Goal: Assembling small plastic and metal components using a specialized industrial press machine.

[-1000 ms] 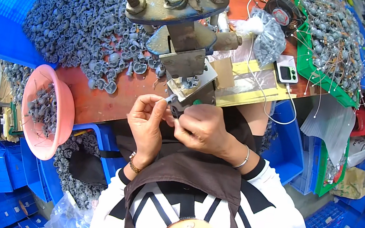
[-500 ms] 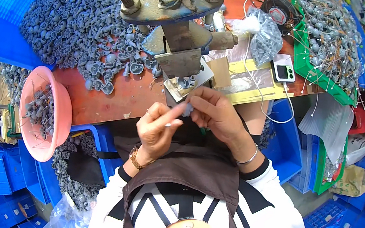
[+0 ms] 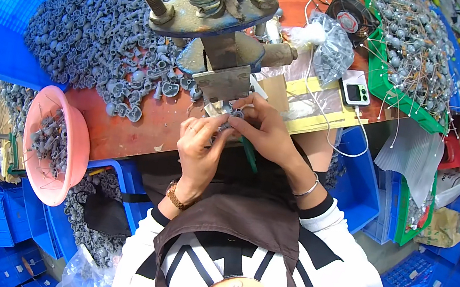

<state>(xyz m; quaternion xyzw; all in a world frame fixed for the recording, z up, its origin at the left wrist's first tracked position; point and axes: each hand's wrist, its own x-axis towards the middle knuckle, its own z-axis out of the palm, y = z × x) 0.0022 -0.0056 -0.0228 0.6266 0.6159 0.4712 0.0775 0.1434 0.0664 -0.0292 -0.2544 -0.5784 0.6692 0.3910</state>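
Near the bench's front edge, a small grey part lies between left hand and right hand, pinched by both

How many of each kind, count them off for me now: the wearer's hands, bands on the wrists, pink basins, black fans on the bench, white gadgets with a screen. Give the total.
Hands: 2 (left hand, right hand)
Wrist bands: 2 (gold band, silver band)
Pink basin: 1
Black fan: 1
White gadget: 1
Total: 7
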